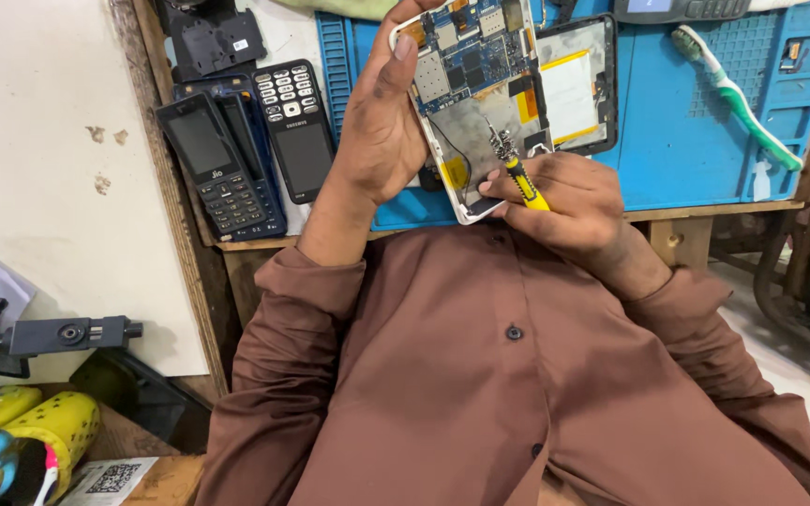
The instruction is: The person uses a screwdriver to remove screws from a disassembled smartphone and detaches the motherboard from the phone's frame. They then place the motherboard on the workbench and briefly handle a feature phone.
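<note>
right hand (578,201) is closed around a yellow-handled screwdriver (520,173), its tip set on the opened tablet (475,89). left hand (382,122) is wrapped round the tablet's left edge, thumb laid on the exposed board, holding it tilted above the near edge of the blue work mat (686,141). beside it on the mat lies the removed back cover (578,84). three keypad phones (246,141) sit at the bench's left edge; a green toothbrush (733,94) lies toward the far right corner.
</note>
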